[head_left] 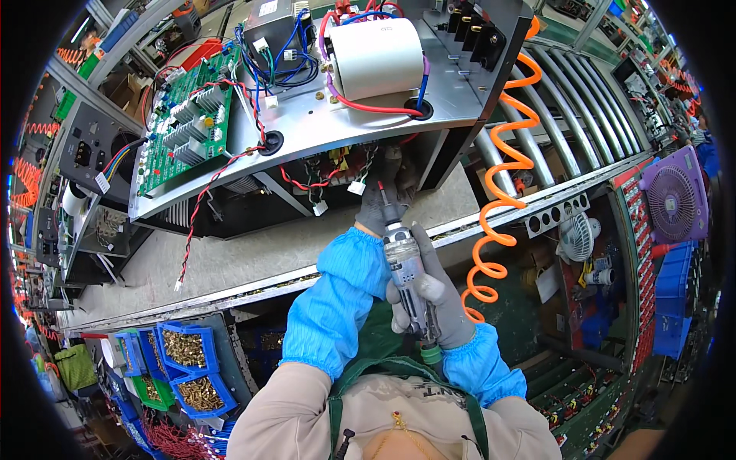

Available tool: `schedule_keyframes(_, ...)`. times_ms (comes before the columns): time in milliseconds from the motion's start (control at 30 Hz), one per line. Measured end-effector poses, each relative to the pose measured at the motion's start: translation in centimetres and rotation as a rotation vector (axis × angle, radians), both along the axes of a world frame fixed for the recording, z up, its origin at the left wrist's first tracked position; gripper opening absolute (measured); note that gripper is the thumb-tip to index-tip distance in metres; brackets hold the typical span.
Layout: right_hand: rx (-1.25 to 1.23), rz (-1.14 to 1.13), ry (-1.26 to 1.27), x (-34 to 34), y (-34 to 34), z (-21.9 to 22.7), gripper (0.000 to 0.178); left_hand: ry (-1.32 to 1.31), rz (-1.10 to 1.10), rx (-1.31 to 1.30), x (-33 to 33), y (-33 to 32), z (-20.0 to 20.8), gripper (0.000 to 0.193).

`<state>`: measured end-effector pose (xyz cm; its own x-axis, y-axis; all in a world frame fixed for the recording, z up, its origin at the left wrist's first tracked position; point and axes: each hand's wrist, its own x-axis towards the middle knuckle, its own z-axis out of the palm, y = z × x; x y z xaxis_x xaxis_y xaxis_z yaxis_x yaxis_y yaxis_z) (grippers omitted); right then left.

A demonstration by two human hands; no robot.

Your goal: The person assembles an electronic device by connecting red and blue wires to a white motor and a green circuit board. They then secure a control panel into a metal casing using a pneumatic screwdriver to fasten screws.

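My right hand (442,290), in a grey glove, wraps round a silver air screwdriver (402,257). Its bit points up and away toward the opening under the metal chassis (307,126). My left hand (374,208), gloved too, reaches into that shaded opening beside the bit; its fingers are too dark to make out. Loose wires with white connectors (356,186) hang near it. Above, a large white cylinder (377,57) is mounted on the chassis with red and purple wires. A green circuit board (188,126) stands at the chassis's left.
An orange coiled air hose (498,239) hangs to the right, in front of a roller conveyor (571,115). Blue bins of brass fasteners (184,346) stand at the lower left. Another chassis unit (92,153) is at the left. A purple fan (671,195) sits at the far right.
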<state>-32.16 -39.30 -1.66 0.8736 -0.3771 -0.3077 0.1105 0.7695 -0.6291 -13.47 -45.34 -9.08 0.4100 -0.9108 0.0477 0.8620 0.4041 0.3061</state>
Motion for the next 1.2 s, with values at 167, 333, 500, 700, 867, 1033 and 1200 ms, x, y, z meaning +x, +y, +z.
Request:
schedule_keyframes(167,-0.164,0.034,0.144,0.2,-0.3,0.6,0.086,0.019,-0.027,-0.013,-0.2,0.0,0.2,0.016)
schedule_keyframes(333,-0.177,0.05,0.138,0.0,-0.1,0.7,0.083,0.04,-0.015,-0.006,0.2,-0.1,-0.6,0.015)
schedule_keyframes(500,-0.247,0.073,0.173,0.0,-0.2,0.5,0.087,0.16,-0.003,0.083,0.3,0.1,-0.8,0.014)
schedule_keyframes(700,-0.33,0.077,0.11,-0.1,0.1,-0.8,0.086,0.105,0.023,0.28,0.0,1.0,1.2,0.014)
schedule_keyframes(867,-0.258,0.07,0.091,-2.4,0.5,-2.8,0.088,-0.195,0.048,0.334,0.5,3.9,-3.2,0.013)
schedule_keyframes(1033,-0.271,0.067,0.17,-3.9,0.7,-3.8,0.086,-1.898,0.493,0.55,1.0,7.3,-3.2,0.022)
schedule_keyframes(1200,-0.272,0.067,0.182,-4.7,0.9,-3.6,0.086,-0.779,0.261,0.49,1.9,6.3,-5.0,0.023)
